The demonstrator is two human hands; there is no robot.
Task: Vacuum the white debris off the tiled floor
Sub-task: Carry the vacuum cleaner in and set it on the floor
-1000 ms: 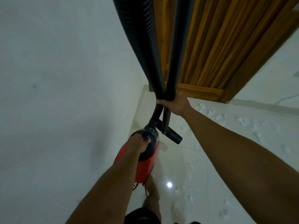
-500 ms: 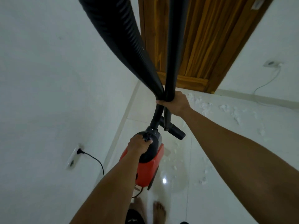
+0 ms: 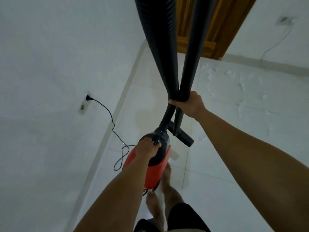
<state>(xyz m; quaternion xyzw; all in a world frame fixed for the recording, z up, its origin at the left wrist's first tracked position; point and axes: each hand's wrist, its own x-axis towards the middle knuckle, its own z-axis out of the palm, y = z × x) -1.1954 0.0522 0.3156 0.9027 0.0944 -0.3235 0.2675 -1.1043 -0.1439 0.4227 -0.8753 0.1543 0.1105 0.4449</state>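
A red and black vacuum cleaner (image 3: pixel 154 171) hangs above the floor, carried by its black top handle in my left hand (image 3: pixel 147 149). My right hand (image 3: pixel 190 103) is closed around the black ribbed hose (image 3: pixel 160 47) and the smooth black wand (image 3: pixel 192 52) together, both rising out of the top of the view. The black floor nozzle (image 3: pixel 183 137) dangles below my right hand, off the floor. White debris (image 3: pixel 234 77) lies scattered on the white tiled floor (image 3: pixel 217 156) at the upper right, near the door.
A white wall (image 3: pixel 50 81) runs along the left with a socket (image 3: pixel 87 99); the black power cord (image 3: pixel 117 136) trails from it to the vacuum. A wooden door (image 3: pixel 215 27) stands ahead. A second outlet (image 3: pixel 284 20) with a cable is on the right wall. My bare feet (image 3: pixel 160 195) are below.
The view has tilted down and pulled back from the door. The left wall socket and cord have come into sight. Both hands keep their grips; the debris now lies farther up and right.
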